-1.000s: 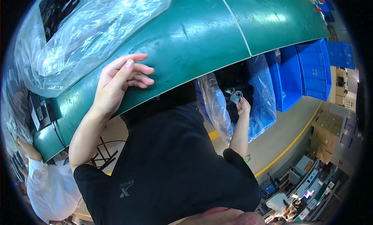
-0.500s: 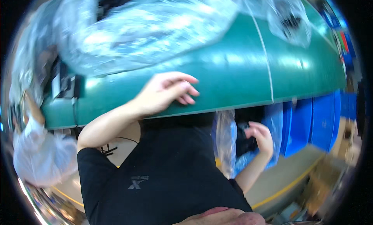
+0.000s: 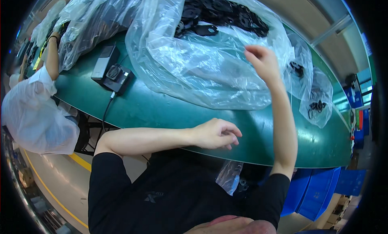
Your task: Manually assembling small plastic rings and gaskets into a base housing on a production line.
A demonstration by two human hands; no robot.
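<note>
What is done cannot be told, but plenty seems left — black parts (image 3: 238,13) heap at one o'clock in the clear bag (image 3: 202,70), the loosely open, seemingly empty right hand (image 3: 262,63) over it at two — while the left hand (image 3: 218,135), half-curled, seemingly empty, hangs toward five by the desk (image 3: 161,112) edge.

A large, clear, crumpled plastic bag (image 3: 202,68) lies spread open on the green tabletop (image 3: 169,117), exposing a jumbled heap of black parts (image 3: 230,14); one rounded black piece (image 3: 206,30) lies at the heap's near edge.
</note>
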